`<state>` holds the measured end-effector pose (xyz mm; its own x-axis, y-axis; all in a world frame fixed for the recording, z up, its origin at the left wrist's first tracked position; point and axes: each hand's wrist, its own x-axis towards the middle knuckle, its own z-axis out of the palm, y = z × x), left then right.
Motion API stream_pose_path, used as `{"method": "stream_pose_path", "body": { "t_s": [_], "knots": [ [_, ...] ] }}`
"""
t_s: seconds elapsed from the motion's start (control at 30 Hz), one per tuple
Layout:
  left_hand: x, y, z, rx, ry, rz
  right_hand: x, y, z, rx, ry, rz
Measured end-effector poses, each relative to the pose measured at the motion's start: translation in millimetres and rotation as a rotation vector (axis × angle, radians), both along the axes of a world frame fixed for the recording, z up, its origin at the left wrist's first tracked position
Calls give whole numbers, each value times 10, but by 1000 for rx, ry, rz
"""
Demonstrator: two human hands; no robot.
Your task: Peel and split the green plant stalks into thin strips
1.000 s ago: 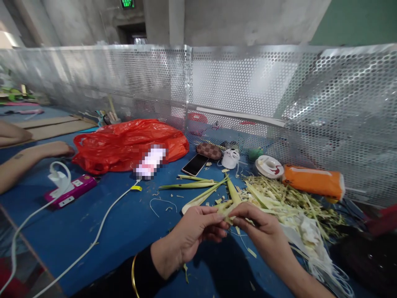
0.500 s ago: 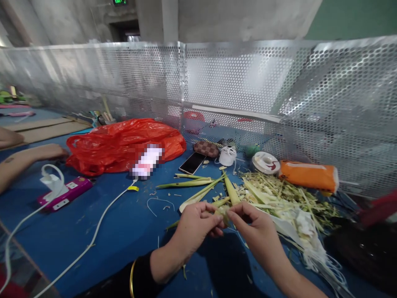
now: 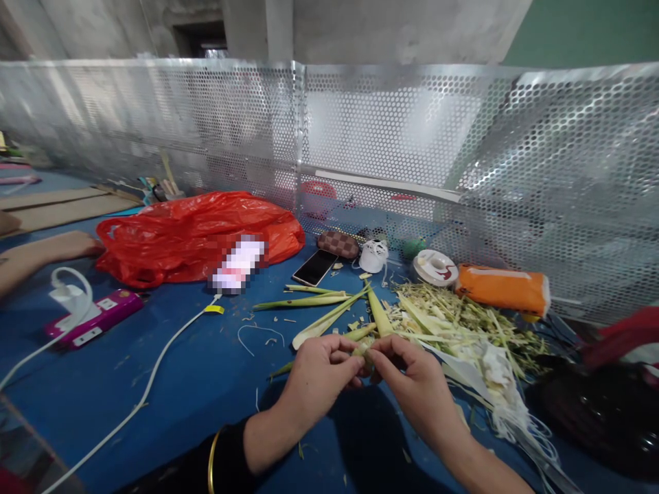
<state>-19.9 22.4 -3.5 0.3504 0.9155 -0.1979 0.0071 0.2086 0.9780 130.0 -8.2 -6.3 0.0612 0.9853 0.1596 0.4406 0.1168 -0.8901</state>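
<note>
Between the fingertips of both hands is a small pale yellow-green piece of plant husk [image 3: 363, 348], mostly covered by the fingers. My left hand [image 3: 324, 367] pinches it from the left, thumb on top. From the other side, my right hand [image 3: 406, 370] grips it between thumb and forefinger. Just beyond the fingers lie long green husk leaves [image 3: 379, 310] and a paler, split husk strip [image 3: 329, 319]. To the right spreads a heap of shredded plant scraps [image 3: 463, 322], with white threads [image 3: 519, 418] at its near end.
A red plastic bag [image 3: 200, 233], a lit phone [image 3: 239, 264] on a white cable and a purple power strip [image 3: 95, 319] are at left. A dark phone [image 3: 316, 267], a white spool [image 3: 435, 267] and an orange packet [image 3: 503, 289] line the perforated metal screen [image 3: 386, 130]. Another person's arm [image 3: 46, 257] reaches in.
The view has shifted slightly, moving things a little left in the picture. Both hands stay together on the husk piece, with small finger movements.
</note>
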Motion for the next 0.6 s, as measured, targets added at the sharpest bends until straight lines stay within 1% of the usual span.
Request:
{"method": "stream_pose_path", "body": {
  "t_s": [0.1, 0.2, 0.4, 0.5, 0.6],
  "knots": [
    [-5, 4, 6, 40, 19, -10, -5, -1, 15, -2, 69, 38],
    [0, 1, 21, 59, 35, 3, -1, 2, 32, -29, 150, 41],
    [13, -30, 30, 47, 29, -1, 42, 29, -4, -43, 33, 21],
    [9, -34, 18, 51, 37, 6, 42, 29, -30, -66, 46, 24],
    [2, -29, -1, 95, 48, -2, 25, 22, -27, -65, 96, 33]
  ]
}}
